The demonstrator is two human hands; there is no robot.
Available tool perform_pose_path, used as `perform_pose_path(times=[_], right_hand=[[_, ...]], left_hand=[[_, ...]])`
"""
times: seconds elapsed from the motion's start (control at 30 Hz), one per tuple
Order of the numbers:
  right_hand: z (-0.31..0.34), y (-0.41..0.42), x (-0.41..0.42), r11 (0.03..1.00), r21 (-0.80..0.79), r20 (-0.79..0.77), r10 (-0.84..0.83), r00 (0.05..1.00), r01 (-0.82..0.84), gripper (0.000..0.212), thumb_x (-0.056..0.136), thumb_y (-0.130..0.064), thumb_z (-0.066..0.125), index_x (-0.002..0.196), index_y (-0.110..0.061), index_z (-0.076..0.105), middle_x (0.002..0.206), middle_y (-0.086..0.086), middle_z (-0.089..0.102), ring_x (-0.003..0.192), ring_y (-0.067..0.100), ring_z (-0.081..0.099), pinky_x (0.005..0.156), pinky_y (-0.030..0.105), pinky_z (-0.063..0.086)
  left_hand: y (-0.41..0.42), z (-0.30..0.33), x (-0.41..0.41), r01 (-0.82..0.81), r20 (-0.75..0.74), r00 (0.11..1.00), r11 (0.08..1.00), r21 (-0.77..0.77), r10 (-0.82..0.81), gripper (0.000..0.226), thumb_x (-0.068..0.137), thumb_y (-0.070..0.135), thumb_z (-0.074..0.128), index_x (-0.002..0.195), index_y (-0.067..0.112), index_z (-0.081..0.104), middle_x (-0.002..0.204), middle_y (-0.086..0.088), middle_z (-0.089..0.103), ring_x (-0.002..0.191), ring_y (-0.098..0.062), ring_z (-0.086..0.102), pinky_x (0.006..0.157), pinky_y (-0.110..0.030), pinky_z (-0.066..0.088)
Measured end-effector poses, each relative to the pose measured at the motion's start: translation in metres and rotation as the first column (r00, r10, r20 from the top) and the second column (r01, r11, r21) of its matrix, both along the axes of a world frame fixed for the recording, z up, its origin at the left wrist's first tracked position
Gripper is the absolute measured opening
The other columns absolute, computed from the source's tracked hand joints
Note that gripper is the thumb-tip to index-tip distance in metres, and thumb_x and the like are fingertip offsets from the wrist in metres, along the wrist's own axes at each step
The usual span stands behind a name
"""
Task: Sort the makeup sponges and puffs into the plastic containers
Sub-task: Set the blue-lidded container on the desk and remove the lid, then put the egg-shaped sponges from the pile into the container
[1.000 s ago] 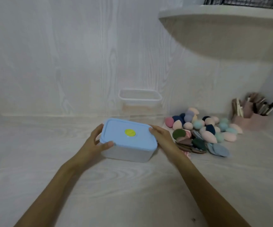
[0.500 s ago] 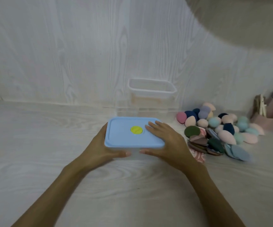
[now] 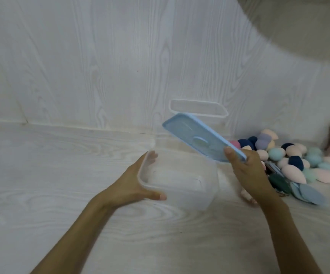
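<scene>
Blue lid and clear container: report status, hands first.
Left hand gripping clear container rim. Right hand holds blue lid, tilted, off. Container empty; sponge pile unsorted at right. Nothing in the way.

Near container [image 3: 180, 182]: clear plastic, open, upright on the tabletop.
Lid [image 3: 201, 138]: pale blue, lifted off, tilted (underside showing).
Far container [image 3: 198, 108]: clear, open, by the wall.
Sponges and puffs [image 3: 298, 165]: mixed-colour heap, right of both.
</scene>
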State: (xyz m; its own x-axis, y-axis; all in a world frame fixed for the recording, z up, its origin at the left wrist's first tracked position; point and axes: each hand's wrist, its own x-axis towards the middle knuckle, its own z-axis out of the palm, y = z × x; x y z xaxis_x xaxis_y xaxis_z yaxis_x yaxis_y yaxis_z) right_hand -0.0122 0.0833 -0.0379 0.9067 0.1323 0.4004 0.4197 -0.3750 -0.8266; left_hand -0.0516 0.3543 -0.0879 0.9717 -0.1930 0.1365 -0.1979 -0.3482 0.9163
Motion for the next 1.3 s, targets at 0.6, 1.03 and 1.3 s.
perform_pose_path(times=[0.6, 1.03, 1.3], right_hand=[[0.002, 0.019, 0.057, 0.990, 0.143, -0.325, 0.049, 0.945, -0.002, 0.030, 0.085, 0.005, 0.058, 0.112, -0.006, 0.064, 0.093, 0.003, 0.068, 0.074, 0.006, 0.067, 0.063, 0.017, 0.053], [0.010, -0.030, 0.050, 0.938, -0.016, 0.046, -0.346, 0.937, 0.347, 0.011, 0.088, -0.015, 0.062, 0.094, -0.020, 0.069, 0.084, -0.002, 0.067, 0.076, 0.012, 0.061, 0.070, 0.025, 0.048], [-0.023, -0.134, 0.036, 0.622, -0.279, 0.122, -0.733, 0.669, 0.732, 0.030, 0.083, -0.017, 0.060, 0.111, -0.010, 0.066, 0.109, 0.017, 0.064, 0.104, 0.036, 0.054, 0.087, 0.038, 0.043]], left_hand=[[0.000, 0.005, -0.004, 0.130, 0.032, 0.991, 0.991, 0.020, -0.130, 0.099, 0.041, 0.038, 0.087, 0.119, 0.069, 0.034, 0.129, 0.044, 0.036, 0.125, 0.019, 0.032, 0.108, -0.020, 0.034], [-0.021, -0.003, -0.004, 0.000, 0.054, 0.999, 0.996, -0.090, 0.005, 0.117, 0.025, 0.061, 0.087, 0.126, 0.046, 0.031, 0.129, 0.036, 0.037, 0.108, 0.032, 0.038, 0.079, 0.008, 0.033], [-0.078, -0.005, 0.016, -0.065, 0.084, 0.994, 0.995, -0.073, 0.071, 0.100, 0.051, 0.037, 0.092, 0.134, 0.042, 0.035, 0.134, 0.027, 0.042, 0.122, 0.018, 0.037, 0.104, -0.012, 0.034]])
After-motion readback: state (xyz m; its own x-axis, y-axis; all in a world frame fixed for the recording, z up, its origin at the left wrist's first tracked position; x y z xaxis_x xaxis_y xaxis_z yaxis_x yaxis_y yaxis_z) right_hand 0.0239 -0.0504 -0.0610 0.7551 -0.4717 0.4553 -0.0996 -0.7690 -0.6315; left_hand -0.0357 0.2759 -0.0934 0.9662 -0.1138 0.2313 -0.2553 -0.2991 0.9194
